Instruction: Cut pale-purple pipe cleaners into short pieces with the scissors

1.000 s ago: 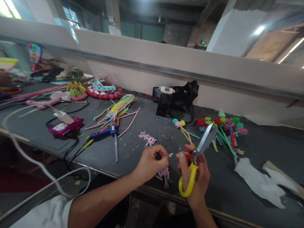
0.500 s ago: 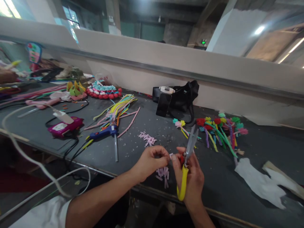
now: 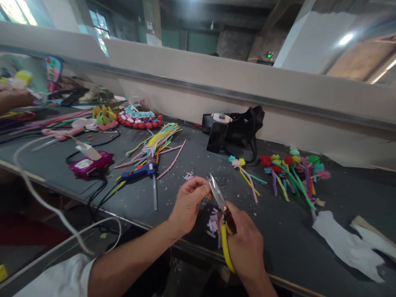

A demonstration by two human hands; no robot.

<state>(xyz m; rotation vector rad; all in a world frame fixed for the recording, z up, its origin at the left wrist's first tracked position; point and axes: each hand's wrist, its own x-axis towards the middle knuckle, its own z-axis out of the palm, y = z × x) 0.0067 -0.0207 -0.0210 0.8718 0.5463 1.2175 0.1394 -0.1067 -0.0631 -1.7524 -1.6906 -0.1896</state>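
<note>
Hands | right (image 3: 246, 242) gripping scissors (image 3: 218, 196) | left (image 3: 187, 202) pinched beside their tips

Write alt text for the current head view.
A person's right hand holds yellow-handled scissors, blades close to the fingertips of the left hand, over a dark table. Small lilac pieces lie below; a blue glue gun, fuzzy stems and fuzzy flowers lie around.
</note>
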